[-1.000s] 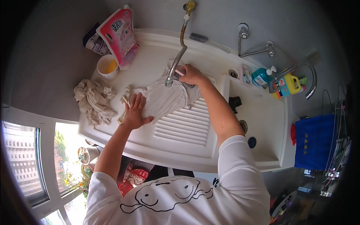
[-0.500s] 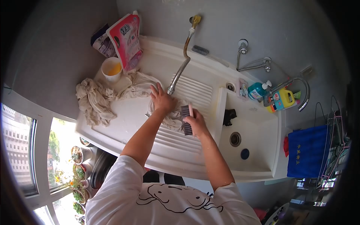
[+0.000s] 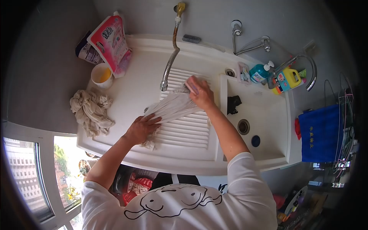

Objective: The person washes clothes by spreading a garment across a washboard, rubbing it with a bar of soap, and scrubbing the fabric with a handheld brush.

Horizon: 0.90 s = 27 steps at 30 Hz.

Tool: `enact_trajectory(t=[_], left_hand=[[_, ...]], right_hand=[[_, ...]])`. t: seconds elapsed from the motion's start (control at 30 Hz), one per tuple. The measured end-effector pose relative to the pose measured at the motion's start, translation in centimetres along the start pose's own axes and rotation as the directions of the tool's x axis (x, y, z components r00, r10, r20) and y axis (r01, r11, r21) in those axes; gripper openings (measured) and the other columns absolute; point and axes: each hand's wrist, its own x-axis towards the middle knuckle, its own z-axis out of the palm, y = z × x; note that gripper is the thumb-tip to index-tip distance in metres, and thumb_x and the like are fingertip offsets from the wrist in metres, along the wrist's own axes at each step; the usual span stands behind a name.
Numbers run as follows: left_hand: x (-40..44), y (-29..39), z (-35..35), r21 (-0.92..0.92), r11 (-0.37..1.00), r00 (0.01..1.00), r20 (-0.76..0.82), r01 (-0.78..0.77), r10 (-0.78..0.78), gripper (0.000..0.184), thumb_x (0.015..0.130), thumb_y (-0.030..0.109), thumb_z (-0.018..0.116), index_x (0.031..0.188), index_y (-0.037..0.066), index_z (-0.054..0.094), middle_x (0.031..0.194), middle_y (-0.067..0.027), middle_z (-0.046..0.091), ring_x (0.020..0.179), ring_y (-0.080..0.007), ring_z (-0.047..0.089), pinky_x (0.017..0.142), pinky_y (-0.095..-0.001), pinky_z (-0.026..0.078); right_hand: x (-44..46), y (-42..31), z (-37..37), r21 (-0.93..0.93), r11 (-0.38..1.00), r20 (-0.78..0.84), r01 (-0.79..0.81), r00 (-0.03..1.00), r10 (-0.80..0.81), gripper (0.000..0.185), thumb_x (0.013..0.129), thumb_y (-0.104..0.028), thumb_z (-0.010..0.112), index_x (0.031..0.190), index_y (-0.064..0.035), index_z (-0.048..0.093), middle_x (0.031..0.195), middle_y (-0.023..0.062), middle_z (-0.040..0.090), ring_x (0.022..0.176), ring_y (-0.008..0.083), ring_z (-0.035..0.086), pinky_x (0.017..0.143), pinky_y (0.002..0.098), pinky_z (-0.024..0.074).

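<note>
A wet pale beige cloth (image 3: 174, 105) lies stretched over the ridged washboard (image 3: 180, 134). My left hand (image 3: 141, 129) grips its lower left end, with a bunched part of the cloth below the palm. At the upper right end of the cloth, my right hand (image 3: 203, 95) is closed around a scrub brush (image 3: 193, 85) with a pink back. The brush's bristles face down against the cloth and are hidden. Folds run taut between the two hands. Another crumpled beige cloth (image 3: 91, 112) sits to the left on the white counter (image 3: 126, 92).
A metal hose (image 3: 170, 63) hangs over the washboard. On the left stand a white cup (image 3: 102, 75) and a pink detergent pouch (image 3: 110, 44). To the right is a sink basin (image 3: 264, 122) holding a black cloth (image 3: 233, 104); a teal pump bottle (image 3: 260, 73) stands behind it.
My left hand has moved down and left, and my right hand up with the brush turned bristles down. The cloth, bunched before, is now spread taut across the washboard.
</note>
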Motion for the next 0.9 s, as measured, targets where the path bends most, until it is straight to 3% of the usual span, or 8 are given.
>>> enact_trajectory(t=[0.07, 0.17, 0.3, 0.47, 0.7, 0.73, 0.83, 0.9], left_hand=[[-0.2, -0.2, -0.8, 0.084, 0.996, 0.998, 0.056, 0.002, -0.007, 0.044, 0.064, 0.008, 0.058, 0.107, 0.015, 0.055, 0.125, 0.0027, 0.042, 0.119, -0.018, 0.034, 0.092, -0.0335, 0.034], [-1.2, -1.9, -0.2, 0.109, 0.994, 0.999, 0.031, 0.014, -0.018, 0.041, 0.062, 0.008, 0.058, 0.103, 0.014, 0.058, 0.124, 0.0034, 0.043, 0.119, -0.0172, 0.035, 0.09, -0.0331, 0.035], [-4.4, -4.3, -1.8, 0.035, 0.989, 0.987, 0.068, 0.143, -0.145, 0.04, 0.061, 0.003, 0.057, 0.099, 0.017, 0.06, 0.122, 0.0043, 0.046, 0.118, -0.0183, 0.036, 0.092, -0.0385, 0.032], [-5.8, -5.1, -2.2, 0.015, 0.976, 0.973, 0.071, 0.219, -0.219, 0.04, 0.062, 0.001, 0.056, 0.098, 0.017, 0.06, 0.122, 0.0048, 0.046, 0.119, -0.0184, 0.034, 0.096, -0.0443, 0.026], [-3.7, -2.1, 0.0, 0.071, 0.901, 0.903, -0.091, 0.427, -0.421, 0.024, 0.062, 0.004, 0.053, 0.084, 0.012, 0.06, 0.109, -0.003, 0.051, 0.114, -0.0223, 0.039, 0.1, -0.0508, 0.017], [-3.9, -2.3, 0.8, -0.025, 0.891, 0.879, -0.157, 0.452, -0.45, 0.021, 0.062, 0.004, 0.052, 0.081, 0.01, 0.059, 0.106, -0.0048, 0.051, 0.11, -0.0236, 0.041, 0.099, -0.0502, 0.018], [-3.4, -1.9, 0.1, -0.118, 0.876, 0.853, -0.201, 0.467, -0.482, 0.011, 0.064, 0.007, 0.053, 0.075, 0.007, 0.056, 0.101, -0.0076, 0.051, 0.1, -0.0263, 0.047, 0.098, -0.0483, 0.021], [-1.7, -1.2, -1.3, -0.122, 0.766, 0.77, -0.027, 0.631, -0.638, 0.012, 0.065, 0.009, 0.056, 0.077, 0.007, 0.055, 0.099, -0.0079, 0.051, 0.096, -0.0266, 0.048, 0.097, -0.0481, 0.023]], right_hand=[[1.8, 2.5, -0.5, -0.122, 0.968, -0.103, -0.22, 0.973, 0.209, 0.052, 0.063, -0.015, 0.061, 0.113, -0.0189, 0.044, 0.091, 0.0143, 0.051, 0.083, 0.0326, 0.053, 0.064, 0.04, 0.0479], [0.4, -5.0, -1.7, -0.11, 0.994, -0.12, -0.013, 0.993, 0.0, 0.035, 0.062, -0.01, 0.059, 0.094, -0.0158, 0.046, 0.089, 0.0088, 0.052, 0.079, 0.0293, 0.051, 0.06, 0.0398, 0.0472], [-6.4, -9.4, 4.9, 0.199, 0.892, 0.074, 0.405, 0.902, -0.426, 0.068, 0.058, -0.012, 0.065, 0.118, -0.0284, 0.04, 0.088, 0.013, 0.046, 0.083, 0.0312, 0.051, 0.071, 0.0419, 0.0444], [-0.5, 0.9, -0.4, -0.06, 0.94, -0.062, -0.335, 0.941, 0.332, 0.049, 0.065, -0.015, 0.061, 0.111, -0.0207, 0.044, 0.093, 0.0177, 0.05, 0.082, 0.0326, 0.053, 0.062, 0.0422, 0.0463], [-6.3, -6.7, 2.9, 0.018, 0.906, 0.045, 0.422, 0.905, -0.422, 0.062, 0.058, -0.009, 0.067, 0.112, -0.0233, 0.042, 0.101, 0.0097, 0.051, 0.084, 0.0287, 0.051, 0.067, 0.0409, 0.0454], [-4.9, -4.5, 2.6, 0.267, 0.895, 0.017, 0.358, 0.927, -0.376, 0.065, 0.059, -0.009, 0.067, 0.116, -0.026, 0.041, 0.097, 0.0086, 0.051, 0.083, 0.0286, 0.05, 0.07, 0.0412, 0.0448], [-0.8, -0.2, -0.5, -0.212, 0.948, -0.073, -0.236, 0.971, 0.226, 0.048, 0.067, -0.018, 0.06, 0.112, -0.0224, 0.044, 0.092, 0.0148, 0.05, 0.085, 0.0317, 0.052, 0.066, 0.0404, 0.0455], [0.0, 0.2, -1.8, -0.243, 0.932, -0.05, -0.271, 0.963, 0.266, 0.048, 0.068, -0.021, 0.059, 0.113, -0.0198, 0.044, 0.092, 0.0165, 0.049, 0.084, 0.0328, 0.052, 0.066, 0.042, 0.045]])
